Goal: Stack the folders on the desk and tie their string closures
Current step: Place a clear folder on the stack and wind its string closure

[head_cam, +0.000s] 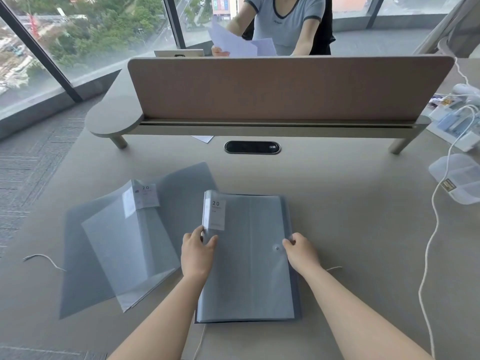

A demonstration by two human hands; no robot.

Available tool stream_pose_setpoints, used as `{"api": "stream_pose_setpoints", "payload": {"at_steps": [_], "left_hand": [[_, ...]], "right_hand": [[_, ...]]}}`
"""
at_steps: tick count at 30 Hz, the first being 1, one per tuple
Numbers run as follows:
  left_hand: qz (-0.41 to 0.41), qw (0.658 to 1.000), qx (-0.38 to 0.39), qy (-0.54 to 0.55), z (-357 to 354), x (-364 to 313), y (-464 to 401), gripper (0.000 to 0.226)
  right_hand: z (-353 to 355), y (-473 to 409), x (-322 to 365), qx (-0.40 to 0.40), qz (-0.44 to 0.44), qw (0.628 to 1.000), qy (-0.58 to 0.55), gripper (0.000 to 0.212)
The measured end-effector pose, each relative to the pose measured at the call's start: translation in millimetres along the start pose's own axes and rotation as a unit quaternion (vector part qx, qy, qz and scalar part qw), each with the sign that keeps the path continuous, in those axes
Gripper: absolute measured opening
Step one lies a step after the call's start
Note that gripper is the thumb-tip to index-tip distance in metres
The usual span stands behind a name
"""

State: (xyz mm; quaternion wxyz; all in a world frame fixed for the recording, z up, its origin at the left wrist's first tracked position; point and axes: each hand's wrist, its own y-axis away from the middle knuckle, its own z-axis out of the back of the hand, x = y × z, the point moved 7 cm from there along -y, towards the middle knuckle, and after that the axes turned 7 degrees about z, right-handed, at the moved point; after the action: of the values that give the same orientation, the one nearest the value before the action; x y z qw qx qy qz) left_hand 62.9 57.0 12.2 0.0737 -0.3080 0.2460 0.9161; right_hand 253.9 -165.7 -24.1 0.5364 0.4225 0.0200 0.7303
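Though gripped, grey translucent folder (249, 255) closed.

Small print under "20" on the folder label (217, 214) is unreadable.

Office, shared desk (337, 178) with divider panel (285, 89), high-rise windows (78, 35)

On the counter (337, 178), 1 closed folder (249, 258) lies right of 1 open folder (124, 237), both before the divider panel (285, 87), a plastic box (457, 178) far right.
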Motion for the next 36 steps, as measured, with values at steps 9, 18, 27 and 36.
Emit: {"api": "stream_pose_setpoints", "payload": {"at_steps": [9,18,27,36], "left_hand": [[-0.296,0.934,-0.02,-0.198,-28,-54,39,0.043],[-0.325,0.837,0.173,-0.405,-113,-62,66,0.081],[-0.321,0.843,0.154,-0.403,-121,-53,63,0.082],[-0.325,0.841,0.154,-0.404,-123,-54,63,0.08]], "right_hand": [[-2,1,-2,-0.015,-0.029,0.999,0.021,0.028],[-2,4,1,0.011,-0.031,0.999,0.02,0.032],[4,6,-11,0.167,-0.079,0.983,-0.001,0.017],[29,16,-3,0.268,-0.082,0.942,0.186,0.02]]}}
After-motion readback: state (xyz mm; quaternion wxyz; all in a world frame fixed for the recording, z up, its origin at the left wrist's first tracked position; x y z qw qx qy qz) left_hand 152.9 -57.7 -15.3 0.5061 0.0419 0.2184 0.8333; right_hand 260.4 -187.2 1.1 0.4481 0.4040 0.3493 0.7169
